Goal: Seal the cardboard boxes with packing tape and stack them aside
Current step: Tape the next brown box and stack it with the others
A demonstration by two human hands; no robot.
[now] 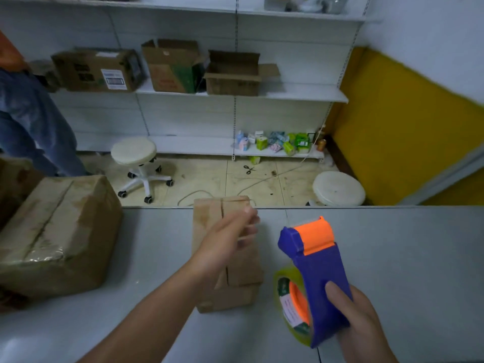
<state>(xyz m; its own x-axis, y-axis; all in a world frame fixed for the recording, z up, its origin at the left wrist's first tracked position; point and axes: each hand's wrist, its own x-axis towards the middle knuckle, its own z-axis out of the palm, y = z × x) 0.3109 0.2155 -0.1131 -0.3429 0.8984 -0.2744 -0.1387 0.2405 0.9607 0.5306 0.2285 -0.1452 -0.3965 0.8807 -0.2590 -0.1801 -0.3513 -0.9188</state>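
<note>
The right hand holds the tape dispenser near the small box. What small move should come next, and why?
Probably lower the tape dispenser onto the far end of the seam on the small box. The flaps lie closed, no tape shows on the seam, and the left hand is over the box.

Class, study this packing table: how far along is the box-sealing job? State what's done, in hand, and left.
Done: the large box at the left looks taped along its seam. In hand: the right hand grips the tape dispenser; the left hand, blurred, hovers over the small box, whose seam looks untaped. Left: tape it, then stack both.
</note>
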